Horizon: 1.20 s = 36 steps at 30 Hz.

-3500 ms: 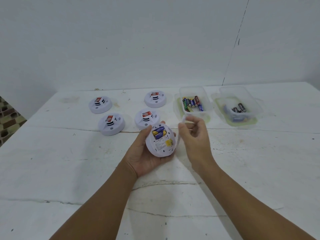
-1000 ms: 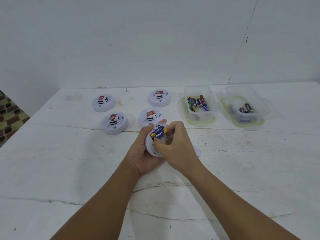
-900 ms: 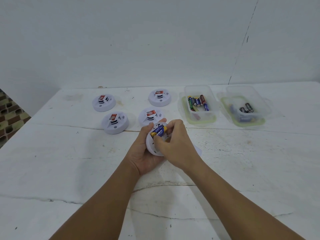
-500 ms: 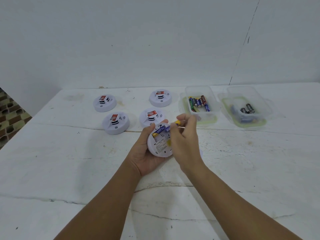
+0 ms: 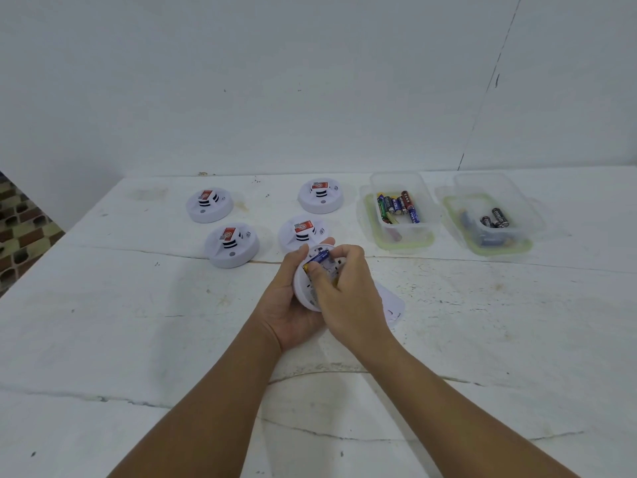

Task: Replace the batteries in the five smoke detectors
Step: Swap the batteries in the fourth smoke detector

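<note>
Left hand (image 5: 293,305) cradles round white plastic smoke detector (image 5: 306,288) above white tabletop (image 5: 138,322), right hand (image 5: 344,288) pinching blue-yellow battery (image 5: 319,258) in its bay; looks like first unit, four detectors (image 5: 231,244) untouched

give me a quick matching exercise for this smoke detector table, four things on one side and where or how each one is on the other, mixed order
Things
1. left hand
2. right hand
3. left tub
4. right tub

States
A. holds only a few batteries, mostly dark
B. cradles the opened smoke detector from below
C. holds a row of coloured batteries
D. fingers on the blue battery in the detector

Pairs: 1-B, 2-D, 3-C, 4-A
</note>
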Each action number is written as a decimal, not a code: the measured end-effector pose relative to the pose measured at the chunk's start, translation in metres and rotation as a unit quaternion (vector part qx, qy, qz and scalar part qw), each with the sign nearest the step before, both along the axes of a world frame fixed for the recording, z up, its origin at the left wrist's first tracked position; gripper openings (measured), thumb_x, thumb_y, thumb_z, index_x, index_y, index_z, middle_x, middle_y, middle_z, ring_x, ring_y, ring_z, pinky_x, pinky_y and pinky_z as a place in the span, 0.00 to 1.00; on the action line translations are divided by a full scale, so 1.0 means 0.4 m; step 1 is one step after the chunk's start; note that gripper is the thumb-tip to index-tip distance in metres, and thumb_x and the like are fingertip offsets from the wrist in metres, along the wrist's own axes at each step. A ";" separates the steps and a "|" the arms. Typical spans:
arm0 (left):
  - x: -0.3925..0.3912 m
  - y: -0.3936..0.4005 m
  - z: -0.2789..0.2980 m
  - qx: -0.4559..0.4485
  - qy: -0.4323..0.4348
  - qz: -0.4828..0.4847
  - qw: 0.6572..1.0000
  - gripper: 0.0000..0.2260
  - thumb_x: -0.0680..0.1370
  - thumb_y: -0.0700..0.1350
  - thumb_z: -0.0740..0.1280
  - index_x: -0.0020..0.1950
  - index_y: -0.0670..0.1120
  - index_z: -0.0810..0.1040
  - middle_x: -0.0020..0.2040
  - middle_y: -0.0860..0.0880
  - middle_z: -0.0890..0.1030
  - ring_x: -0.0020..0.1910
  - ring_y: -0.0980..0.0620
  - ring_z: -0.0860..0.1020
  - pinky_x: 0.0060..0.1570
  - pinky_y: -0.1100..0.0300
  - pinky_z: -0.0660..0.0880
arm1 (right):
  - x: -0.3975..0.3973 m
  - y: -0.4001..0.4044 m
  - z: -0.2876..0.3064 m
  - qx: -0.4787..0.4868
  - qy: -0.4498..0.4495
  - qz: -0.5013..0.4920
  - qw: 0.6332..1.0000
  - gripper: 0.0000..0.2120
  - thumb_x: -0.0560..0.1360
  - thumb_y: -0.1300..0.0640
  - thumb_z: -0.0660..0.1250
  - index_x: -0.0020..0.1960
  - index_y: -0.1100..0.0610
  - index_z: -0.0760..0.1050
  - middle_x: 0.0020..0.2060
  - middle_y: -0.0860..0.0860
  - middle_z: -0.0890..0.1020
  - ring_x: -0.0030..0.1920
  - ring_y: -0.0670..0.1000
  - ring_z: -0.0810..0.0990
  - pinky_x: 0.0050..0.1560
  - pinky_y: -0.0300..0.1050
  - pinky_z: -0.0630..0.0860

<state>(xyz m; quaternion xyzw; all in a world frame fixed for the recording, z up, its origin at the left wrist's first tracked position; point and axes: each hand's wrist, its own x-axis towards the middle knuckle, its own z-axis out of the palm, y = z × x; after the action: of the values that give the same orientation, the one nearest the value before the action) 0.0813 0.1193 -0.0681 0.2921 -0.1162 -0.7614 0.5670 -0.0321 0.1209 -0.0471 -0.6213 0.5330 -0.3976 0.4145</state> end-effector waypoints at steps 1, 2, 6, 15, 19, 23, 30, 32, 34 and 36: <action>0.000 -0.001 -0.002 -0.003 0.002 -0.002 1.000 0.21 0.83 0.55 0.65 0.73 0.48 0.76 0.65 0.44 0.81 0.63 0.45 0.81 0.68 0.50 0.74 | 0.001 0.000 0.001 -0.002 0.001 -0.002 1.000 0.14 0.81 0.44 0.68 0.61 0.45 0.67 0.56 0.44 0.77 0.55 0.46 0.78 0.51 0.46 0.75; 0.001 -0.001 -0.002 -0.004 0.003 -0.003 1.000 0.21 0.83 0.55 0.65 0.73 0.48 0.75 0.65 0.45 0.81 0.64 0.45 0.80 0.69 0.50 0.74 | 0.002 0.000 0.003 -0.003 0.002 -0.003 1.000 0.15 0.81 0.44 0.68 0.61 0.45 0.67 0.57 0.44 0.76 0.55 0.46 0.78 0.51 0.45 0.74; 0.004 -0.002 -0.006 -0.008 0.002 -0.005 1.000 0.24 0.81 0.54 0.67 0.76 0.48 0.73 0.65 0.44 0.81 0.64 0.45 0.80 0.70 0.50 0.72 | 0.003 -0.003 0.006 -0.021 0.017 0.003 1.000 0.15 0.81 0.45 0.68 0.61 0.46 0.66 0.58 0.45 0.76 0.57 0.46 0.77 0.53 0.45 0.75; 0.006 -0.007 -0.013 0.002 0.006 -0.016 1.000 0.23 0.82 0.54 0.69 0.75 0.48 0.74 0.64 0.45 0.81 0.64 0.47 0.79 0.73 0.51 0.69 | 0.001 -0.016 0.003 -0.057 0.046 0.020 0.997 0.16 0.79 0.47 0.71 0.60 0.49 0.68 0.56 0.47 0.75 0.53 0.43 0.75 0.46 0.32 0.73; 0.002 -0.006 -0.003 0.010 0.015 -0.008 1.000 0.20 0.82 0.55 0.66 0.72 0.47 0.76 0.62 0.46 0.81 0.61 0.47 0.81 0.64 0.51 0.77 | -0.009 -0.028 0.015 -0.122 0.159 0.037 0.979 0.13 0.81 0.45 0.68 0.57 0.53 0.72 0.48 0.48 0.76 0.45 0.46 0.74 0.42 0.40 0.68; 0.004 -0.004 -0.004 0.013 0.022 -0.012 1.000 0.18 0.83 0.56 0.65 0.64 0.45 0.83 0.61 0.44 0.83 0.60 0.45 0.82 0.61 0.48 0.78 | -0.013 -0.049 0.046 -0.140 0.252 0.059 0.956 0.13 0.80 0.45 0.65 0.48 0.56 0.73 0.40 0.50 0.78 0.41 0.52 0.76 0.37 0.47 0.68; -0.003 0.002 0.011 0.013 0.000 -0.012 1.000 0.20 0.83 0.56 0.64 0.67 0.44 0.80 0.61 0.42 0.83 0.58 0.44 0.83 0.54 0.47 0.82 | -0.012 -0.056 0.071 -0.124 0.244 0.069 0.959 0.13 0.77 0.49 0.67 0.45 0.59 0.75 0.37 0.52 0.79 0.39 0.54 0.78 0.37 0.49 0.73; -0.005 0.002 0.014 0.011 -0.005 -0.008 1.000 0.20 0.83 0.56 0.64 0.69 0.45 0.78 0.62 0.43 0.82 0.60 0.44 0.82 0.56 0.46 0.81 | -0.016 -0.055 0.070 -0.122 0.231 0.073 0.963 0.13 0.76 0.50 0.68 0.45 0.60 0.76 0.37 0.52 0.80 0.38 0.54 0.79 0.38 0.51 0.75; -0.004 0.002 0.015 0.015 0.000 -0.004 1.000 0.20 0.83 0.56 0.65 0.70 0.46 0.76 0.63 0.43 0.81 0.61 0.44 0.81 0.57 0.45 0.81 | -0.023 -0.055 0.069 -0.118 0.207 0.076 0.968 0.11 0.76 0.51 0.69 0.45 0.60 0.76 0.36 0.52 0.80 0.37 0.54 0.79 0.38 0.52 0.76; -0.003 0.004 0.016 0.020 0.009 -0.002 1.000 0.20 0.82 0.56 0.65 0.70 0.45 0.77 0.63 0.43 0.82 0.62 0.44 0.81 0.58 0.46 0.80 | -0.030 -0.054 0.065 -0.118 0.189 0.080 0.971 0.11 0.76 0.51 0.70 0.46 0.59 0.76 0.36 0.52 0.80 0.37 0.53 0.78 0.38 0.51 0.75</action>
<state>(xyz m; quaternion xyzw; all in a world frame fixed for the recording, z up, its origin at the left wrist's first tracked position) 0.0801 0.1208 -0.0618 0.2967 -0.0965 -0.7672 0.5604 -0.0440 0.0994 -0.0212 -0.7707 0.4993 -0.2984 0.2602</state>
